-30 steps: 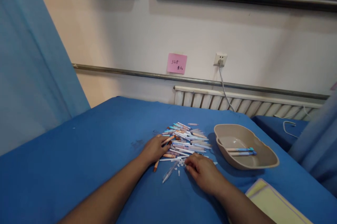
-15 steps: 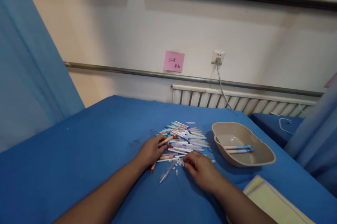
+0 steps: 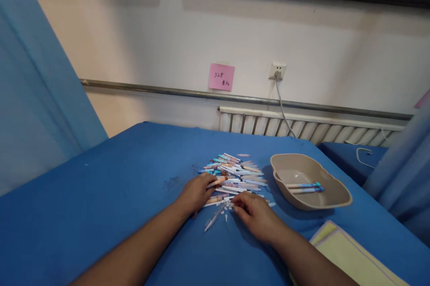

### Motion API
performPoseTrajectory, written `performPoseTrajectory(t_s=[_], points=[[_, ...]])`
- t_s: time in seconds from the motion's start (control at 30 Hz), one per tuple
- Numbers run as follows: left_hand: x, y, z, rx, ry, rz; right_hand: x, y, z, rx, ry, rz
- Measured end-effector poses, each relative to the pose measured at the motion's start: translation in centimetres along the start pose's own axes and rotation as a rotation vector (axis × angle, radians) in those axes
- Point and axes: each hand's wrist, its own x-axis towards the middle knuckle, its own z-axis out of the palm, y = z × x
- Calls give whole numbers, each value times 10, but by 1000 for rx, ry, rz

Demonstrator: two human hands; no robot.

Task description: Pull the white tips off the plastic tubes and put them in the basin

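Note:
In the middle of the blue-covered table lies a heap of pen parts (image 3: 242, 184), with white refills, pale barrels and orange or blue pieces. My left hand (image 3: 199, 191), at the heap's left side, has its fingers closed around an orange pen piece (image 3: 219, 181). My right hand (image 3: 254, 212) rests at the near right side of the heap, fingers bent together over small white pieces (image 3: 226, 218); what is between its fingertips is hidden. A clear pen barrel (image 3: 213, 219) lies between the two hands.
A beige basin (image 3: 278, 192) right of the heap holds two blue-and-peach pens (image 3: 304, 188). Yellow cloth or paper (image 3: 349, 254) lies at the near right. Blue curtains (image 3: 43, 75) hang at both sides, and a radiator (image 3: 265, 125) runs along the wall behind the table.
My left hand has shifted slightly right with the orange pen piece. An orange-brown piece seen beneath that hand is now mostly covered. My right hand stays nearly in place.

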Motion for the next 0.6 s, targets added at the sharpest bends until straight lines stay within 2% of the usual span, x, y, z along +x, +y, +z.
performPoseTrajectory(t_s=[0.4,0.47,0.6], points=[[0,-2,3,-12,12,41,2,2,3,36,7,11],[-2,4,0,-21,30,59,4,4,5,104,71,26],[-11,20,-5,-36,18,140,8,6,5,280,286,37]])
